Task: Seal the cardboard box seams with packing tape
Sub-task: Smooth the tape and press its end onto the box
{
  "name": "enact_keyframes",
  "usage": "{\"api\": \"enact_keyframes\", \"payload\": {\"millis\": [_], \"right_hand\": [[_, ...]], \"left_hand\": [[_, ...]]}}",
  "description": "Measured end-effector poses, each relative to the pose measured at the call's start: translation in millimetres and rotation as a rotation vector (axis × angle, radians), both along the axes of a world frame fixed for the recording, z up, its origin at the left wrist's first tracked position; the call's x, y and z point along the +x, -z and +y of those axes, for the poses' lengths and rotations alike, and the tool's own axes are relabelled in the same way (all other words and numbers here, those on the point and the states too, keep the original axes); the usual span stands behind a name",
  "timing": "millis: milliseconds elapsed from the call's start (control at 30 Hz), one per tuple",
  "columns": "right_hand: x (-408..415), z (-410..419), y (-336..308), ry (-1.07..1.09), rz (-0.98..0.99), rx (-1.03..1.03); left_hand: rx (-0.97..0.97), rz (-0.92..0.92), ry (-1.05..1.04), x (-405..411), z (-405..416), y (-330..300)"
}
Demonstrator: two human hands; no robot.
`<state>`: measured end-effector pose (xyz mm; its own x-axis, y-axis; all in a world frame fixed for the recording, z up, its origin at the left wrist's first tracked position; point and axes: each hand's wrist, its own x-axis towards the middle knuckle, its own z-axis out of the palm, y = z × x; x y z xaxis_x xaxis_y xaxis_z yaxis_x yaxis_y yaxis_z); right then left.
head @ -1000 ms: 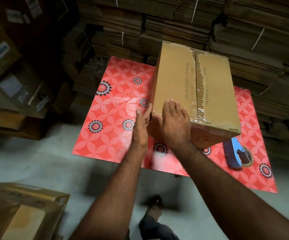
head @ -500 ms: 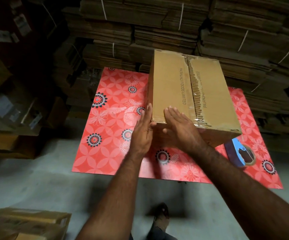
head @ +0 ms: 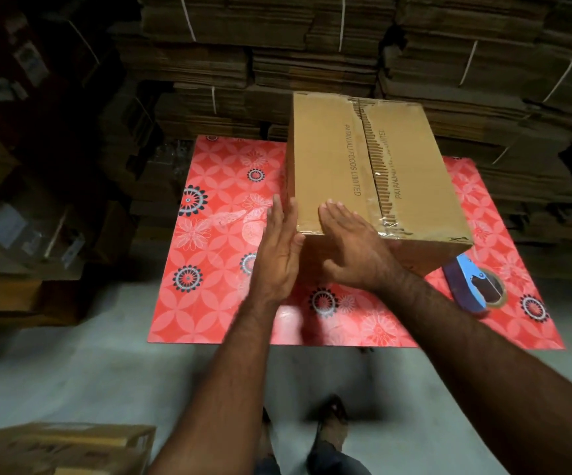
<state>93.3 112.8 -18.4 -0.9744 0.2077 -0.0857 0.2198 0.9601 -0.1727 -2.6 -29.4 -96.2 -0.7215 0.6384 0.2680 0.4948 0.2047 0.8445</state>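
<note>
A closed cardboard box (head: 363, 166) sits on a desk covered by a red flowered sheet (head: 216, 255), clear tape running down its centre seam. The left hand (head: 277, 248) lies flat, fingers straight, against the box's near left corner. The right hand (head: 353, 248) rests open on the top near edge, grasping nothing. A blue tape dispenser (head: 473, 286) lies just beside the box's right corner.

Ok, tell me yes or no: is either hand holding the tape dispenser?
No, the tape dispenser lies on the red mat, while the left hand and right hand are at the cardboard box.
</note>
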Motion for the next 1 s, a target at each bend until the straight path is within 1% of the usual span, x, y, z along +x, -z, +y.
{"api": "enact_keyframes", "payload": {"millis": [167, 267, 300, 367, 467, 533, 567, 633, 700, 767, 833, 867, 933, 1000], "right_hand": [[-3, 5, 6, -0.005, 0.011, 0.005], [-3, 5, 7, -0.014, 0.029, 0.0], [-2, 5, 7, -0.008, 0.042, -0.007], [-1, 4, 7, 0.003, 0.076, -0.022], [0, 4, 6, 0.001, 0.076, -0.038], [1, 4, 3, -0.004, 0.053, -0.038], [0, 4, 1, -0.002, 0.028, -0.037], [-1, 2, -2, 0.01, -0.026, -0.028], [-6, -2, -7, 0.025, -0.073, -0.006], [-12, -10, -13, 0.036, -0.126, 0.027], [-17, -18, -17, 0.048, -0.146, 0.079], [-18, -21, -17, 0.051, -0.151, 0.096], [-17, -24, -16, 0.059, -0.171, 0.083], [-15, -25, -16, 0.067, -0.18, 0.072]], "left_hand": [[-0.046, 0.042, -0.003, -18, 9, 29], [-0.126, 0.039, 0.028, -15, 4, 42], [-0.097, 0.035, 0.021, -11, 2, 40], [0.037, -0.002, -0.038, 6, 3, 20], [0.234, -0.211, -0.166, 44, 13, -20], [0.279, -0.389, -0.218, 56, 18, -33], [0.291, -0.468, -0.239, 56, 19, -37], [0.247, -0.605, -0.254, 46, 23, -32], [0.205, -0.767, -0.208, 29, 22, -28], [0.253, -0.943, -0.204, 14, 15, -23], [0.369, -1.015, -0.235, 15, 8, -26], [0.41, -1.006, -0.213, 20, 6, -32], [0.42, -0.965, -0.14, 32, 8, -41], [0.392, -0.943, -0.121, 33, 13, -46]]}}
